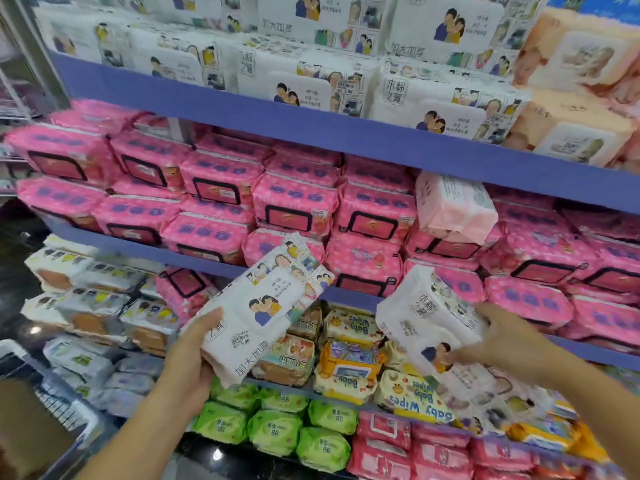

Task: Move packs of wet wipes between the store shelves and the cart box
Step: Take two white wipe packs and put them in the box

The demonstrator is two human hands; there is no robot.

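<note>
Pink packs (pixel 294 202) crowd the middle shelf (pixel 138 250) to its front edge.

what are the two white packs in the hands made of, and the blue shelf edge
Left pack, in the left hand: soft printed plastic film, likely; crinkled at the ends. Right pack, in the right hand: same look, slight sheen. Blue shelf edge: smooth, matte, rigid; painted metal or plastic, unclear.

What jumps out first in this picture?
A wall of bright pink plastic wipe packs fills the middle shelf. The left hand grips one white cartoon-printed wipe pack and the right hand holds a second white pack. A pale peach pack sits tilted among the pink ones, right of centre.
</note>
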